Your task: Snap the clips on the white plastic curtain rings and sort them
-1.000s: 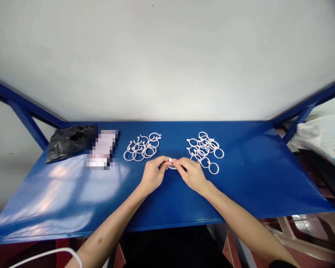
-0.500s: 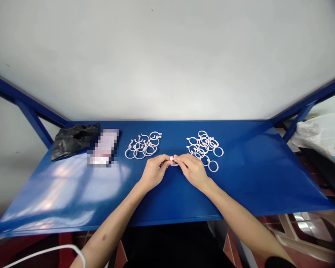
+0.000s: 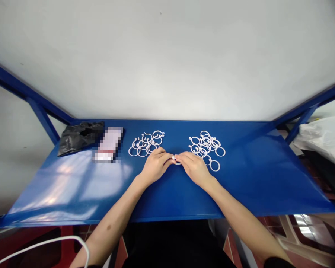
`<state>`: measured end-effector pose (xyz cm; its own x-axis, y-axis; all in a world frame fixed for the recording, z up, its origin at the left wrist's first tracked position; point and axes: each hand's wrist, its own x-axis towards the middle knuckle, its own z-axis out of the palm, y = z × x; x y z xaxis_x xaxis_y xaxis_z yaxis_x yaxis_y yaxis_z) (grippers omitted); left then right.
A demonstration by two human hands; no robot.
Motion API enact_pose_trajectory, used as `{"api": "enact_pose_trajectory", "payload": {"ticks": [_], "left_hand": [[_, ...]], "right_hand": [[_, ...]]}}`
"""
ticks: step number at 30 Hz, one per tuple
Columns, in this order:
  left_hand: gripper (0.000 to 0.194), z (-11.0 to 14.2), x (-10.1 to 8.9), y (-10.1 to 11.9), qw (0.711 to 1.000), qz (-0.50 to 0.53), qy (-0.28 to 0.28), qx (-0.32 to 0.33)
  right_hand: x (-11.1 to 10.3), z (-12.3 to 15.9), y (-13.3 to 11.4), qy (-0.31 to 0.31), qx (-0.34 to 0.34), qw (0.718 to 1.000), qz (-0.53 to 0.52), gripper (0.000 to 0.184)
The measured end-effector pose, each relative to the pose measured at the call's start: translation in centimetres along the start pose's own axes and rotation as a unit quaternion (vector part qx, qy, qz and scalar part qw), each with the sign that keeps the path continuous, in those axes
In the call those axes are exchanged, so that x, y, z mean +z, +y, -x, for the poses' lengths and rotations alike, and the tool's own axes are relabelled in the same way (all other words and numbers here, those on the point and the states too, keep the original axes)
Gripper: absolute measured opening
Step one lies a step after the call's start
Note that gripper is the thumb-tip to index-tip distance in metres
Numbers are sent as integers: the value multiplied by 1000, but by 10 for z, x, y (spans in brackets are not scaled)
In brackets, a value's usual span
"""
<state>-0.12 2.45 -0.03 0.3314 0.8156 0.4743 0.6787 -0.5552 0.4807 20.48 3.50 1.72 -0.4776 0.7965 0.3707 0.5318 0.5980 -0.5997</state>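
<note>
Between my hands, over the middle of the blue table, is a white curtain ring; most of it is hidden by my fingers. My left hand pinches its left side, and my right hand pinches its right side, fingertips nearly meeting at the small white knob on top. Left of my hands lies a pile of white rings, several with visible gaps at their small knobs. To the right lies another pile of white rings, many looking like full loops. My right hand is close to that pile's near edge.
A black plastic bag and a blurred-out pale rectangular item lie at the table's left. Blue frame bars rise at both sides. A white plastic bag sits beyond the right end. A white cable crosses the lower left.
My head view has shifted slightly. My left hand's fingers have moved a little and now look straighter along the ring; both hands stay on it. The piles look unchanged.
</note>
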Motion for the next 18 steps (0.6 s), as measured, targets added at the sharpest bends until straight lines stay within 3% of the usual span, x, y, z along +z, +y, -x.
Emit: {"api": "enact_pose_trajectory", "payload": {"ticks": [5, 9, 14, 18], "left_hand": [[23, -18, -13, -10, 989, -128, 58, -44], [25, -33, -16, -32, 973, -209, 47, -89], [22, -42, -9, -54, 968, -228, 40, -98], [20, -42, -11, -47, 980, -140, 83, -111]], "right_hand": [[-49, 7, 14, 80, 58, 988, 118, 31], [-85, 35, 42, 105, 147, 965, 191, 29], [-88, 52, 66, 95, 188, 958, 197, 27], [-82, 48, 69, 115, 186, 954, 204, 29]]}}
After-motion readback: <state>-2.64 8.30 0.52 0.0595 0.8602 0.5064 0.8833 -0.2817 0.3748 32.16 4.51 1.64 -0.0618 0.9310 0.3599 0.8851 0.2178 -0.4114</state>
